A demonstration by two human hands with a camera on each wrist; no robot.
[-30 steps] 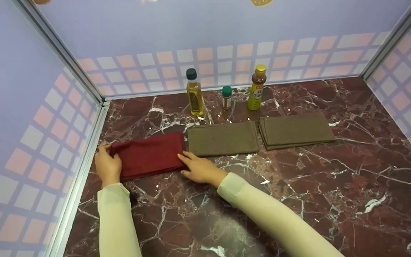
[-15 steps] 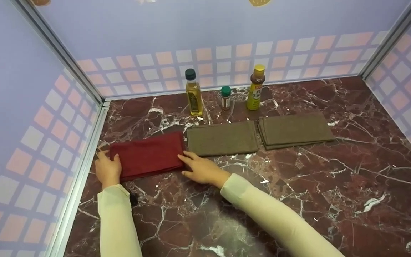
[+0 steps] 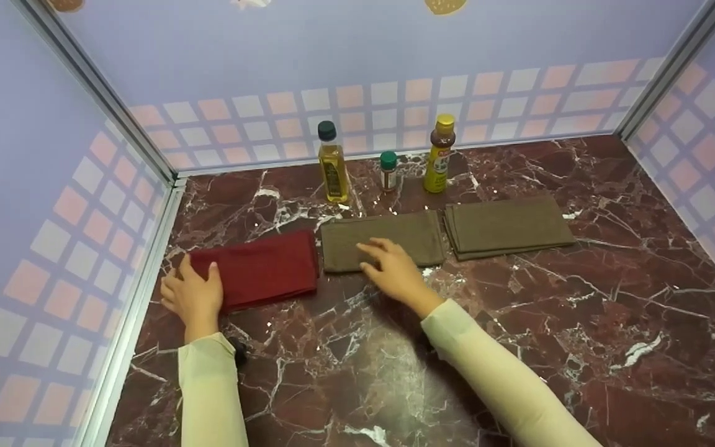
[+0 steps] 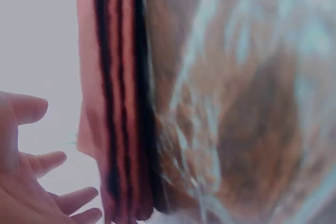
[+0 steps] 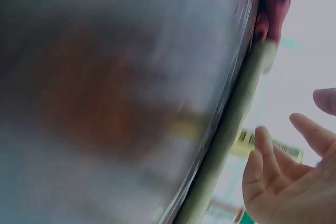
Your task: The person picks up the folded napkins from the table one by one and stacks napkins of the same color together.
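A folded dark red cloth (image 3: 264, 270) lies flat at the left of the marbled tabletop. My left hand (image 3: 196, 299) is at its left end, fingers spread and relaxed. In the left wrist view those fingers (image 4: 44, 163) stand apart from the cloth's layered edge (image 4: 121, 103). My right hand (image 3: 398, 273) is over the front edge of the middle folded olive cloth (image 3: 345, 239), fingers loosely extended with nothing held. In the right wrist view the right hand (image 5: 294, 182) appears raised above the surface. Another folded olive cloth (image 3: 509, 226) lies to the right, in line with the others.
Behind the cloths stand an oil bottle (image 3: 333, 171) with a dark cap, a small green-capped jar (image 3: 388, 172) and a yellow-capped bottle (image 3: 438, 158). Patterned panels (image 3: 357, 62) enclose the back and sides of the marbled tabletop (image 3: 581, 347).
My right hand has left the red cloth's right edge and moved right, over the middle olive cloth. My left hand has loosened from the left end and shifted slightly toward me. The cloths stay in place.
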